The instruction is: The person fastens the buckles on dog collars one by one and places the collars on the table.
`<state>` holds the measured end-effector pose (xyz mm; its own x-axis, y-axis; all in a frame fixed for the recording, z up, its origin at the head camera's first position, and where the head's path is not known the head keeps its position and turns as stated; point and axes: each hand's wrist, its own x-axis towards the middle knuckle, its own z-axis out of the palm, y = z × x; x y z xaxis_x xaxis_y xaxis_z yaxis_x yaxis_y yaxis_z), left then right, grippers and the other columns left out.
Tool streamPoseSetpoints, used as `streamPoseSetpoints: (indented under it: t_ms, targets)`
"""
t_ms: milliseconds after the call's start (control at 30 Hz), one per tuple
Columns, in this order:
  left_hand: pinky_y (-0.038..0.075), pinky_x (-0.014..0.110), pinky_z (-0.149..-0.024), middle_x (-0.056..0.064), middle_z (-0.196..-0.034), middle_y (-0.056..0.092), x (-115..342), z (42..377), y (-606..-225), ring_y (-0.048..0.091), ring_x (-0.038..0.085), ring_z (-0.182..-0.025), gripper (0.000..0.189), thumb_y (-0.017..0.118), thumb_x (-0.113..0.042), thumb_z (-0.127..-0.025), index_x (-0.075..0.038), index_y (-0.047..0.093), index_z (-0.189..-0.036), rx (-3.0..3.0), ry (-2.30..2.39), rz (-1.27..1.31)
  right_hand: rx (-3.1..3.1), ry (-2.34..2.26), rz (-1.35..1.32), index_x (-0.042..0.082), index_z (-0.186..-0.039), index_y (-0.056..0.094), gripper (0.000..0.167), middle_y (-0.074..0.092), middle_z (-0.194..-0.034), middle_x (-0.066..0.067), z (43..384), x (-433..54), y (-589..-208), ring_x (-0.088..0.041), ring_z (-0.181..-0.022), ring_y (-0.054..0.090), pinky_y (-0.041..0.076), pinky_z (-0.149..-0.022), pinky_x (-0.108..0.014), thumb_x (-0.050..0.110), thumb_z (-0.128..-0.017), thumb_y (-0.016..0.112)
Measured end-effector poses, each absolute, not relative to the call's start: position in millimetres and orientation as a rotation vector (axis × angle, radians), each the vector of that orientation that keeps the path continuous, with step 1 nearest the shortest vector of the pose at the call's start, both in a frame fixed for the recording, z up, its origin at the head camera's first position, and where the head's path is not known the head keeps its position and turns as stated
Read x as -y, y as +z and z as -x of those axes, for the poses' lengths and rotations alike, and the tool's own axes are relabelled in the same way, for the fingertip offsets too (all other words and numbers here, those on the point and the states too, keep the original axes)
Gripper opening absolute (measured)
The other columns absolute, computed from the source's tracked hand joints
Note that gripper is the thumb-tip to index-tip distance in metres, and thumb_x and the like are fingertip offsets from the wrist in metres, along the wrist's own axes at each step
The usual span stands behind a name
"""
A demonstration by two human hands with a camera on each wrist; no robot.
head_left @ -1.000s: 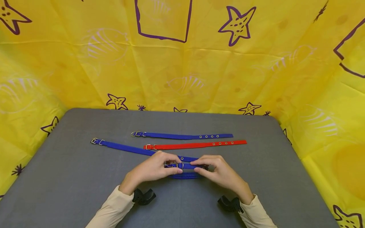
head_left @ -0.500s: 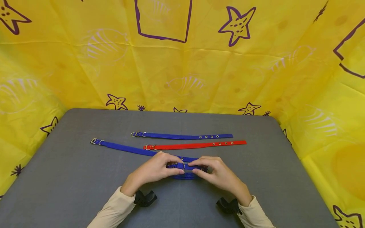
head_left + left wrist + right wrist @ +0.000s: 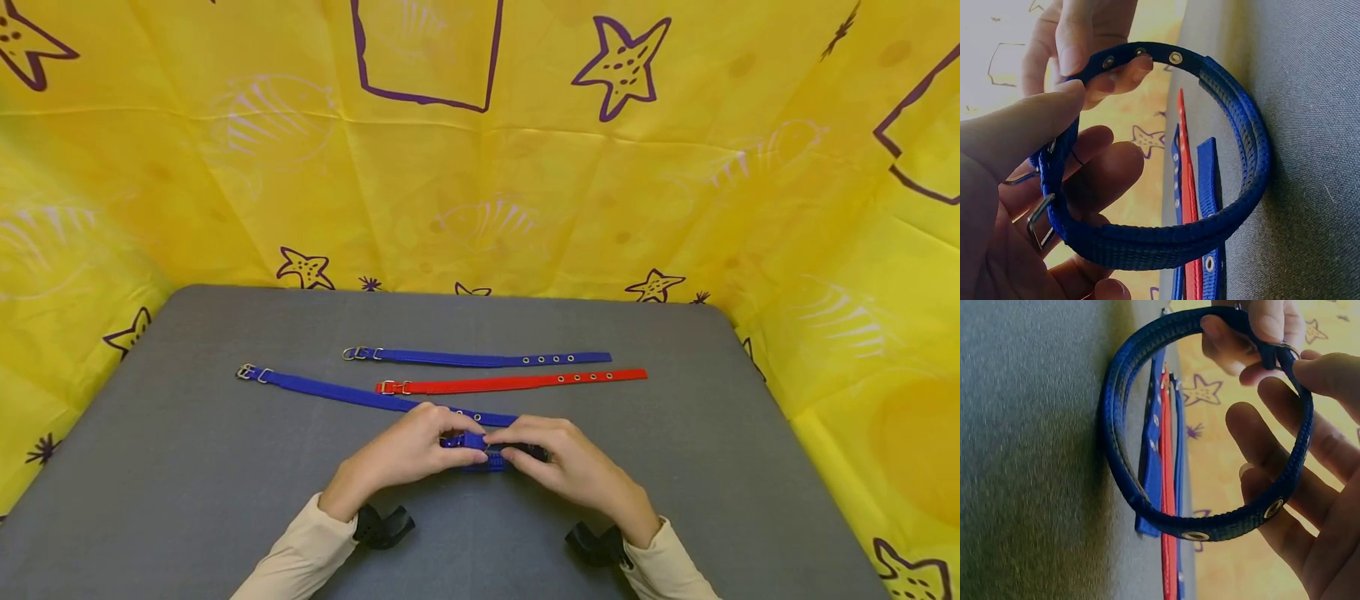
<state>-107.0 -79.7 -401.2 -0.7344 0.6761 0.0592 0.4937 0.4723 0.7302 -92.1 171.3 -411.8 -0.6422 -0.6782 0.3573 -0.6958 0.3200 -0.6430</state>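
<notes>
Both hands hold a blue collar [image 3: 1249, 181] bent round into a loop, its padded inner side facing inward. My left hand [image 3: 408, 448] pinches it at the buckle end, where a metal buckle [image 3: 1038, 222] shows beside the fingers. With thumb and fingers my right hand [image 3: 577, 458] pinches the strap's tip end, right at the metal D-ring [image 3: 1288, 347]. Metal eyelets [image 3: 1196, 536] line the stretch of band near the right fingers. The two hands' fingertips almost meet, and the lower part of the loop stands close over the grey table.
Beyond the hands, a second blue collar [image 3: 330, 390] lies slantwise on the grey table [image 3: 187, 483], partly hidden by the fingers. Behind it lie a red collar [image 3: 480, 385] and another blue collar [image 3: 450, 358], both stretched flat. A yellow patterned cloth [image 3: 420, 183] surrounds the table's far side.
My right hand has moved left and my left hand slightly right, so their fingertips are closer. The strap's end has moved toward the buckle side, and less bare band shows between the hands.
</notes>
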Motion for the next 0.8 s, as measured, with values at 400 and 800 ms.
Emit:
streamPoseSetpoints:
  t_ms: [400, 800]
  targets:
    - [0.050, 0.020, -0.065, -0.009, -0.087, 0.074, 86.6, 109.7, -396.0, 0.061, -0.004, -0.074, 0.021, 0.076, -0.028, -0.088, -0.017, 0.073, -0.106, -2.487, 1.199, -1.022, 2.589, 1.296, -1.249, 0.023, -0.117, 0.071, 0.023, 0.073, -0.109, 0.009, 93.5, -174.9, -411.5, -0.001, -0.093, 0.065, 0.054, -0.079, -0.022, 0.014, -0.097, 0.065]
    - [0.055, 0.032, -0.090, -0.001, -0.111, 0.074, 88.8, 109.1, -393.5, 0.070, 0.010, -0.104, 0.025, 0.064, -0.033, -0.097, -0.014, 0.060, -0.114, -2.475, 1.225, -0.970, 2.559, 1.314, -1.235, 0.016, -0.119, 0.070, 0.023, 0.074, -0.108, 0.000, 95.7, -177.3, -412.2, -0.005, -0.089, 0.065, 0.055, -0.074, -0.030, 0.012, -0.097, 0.063]
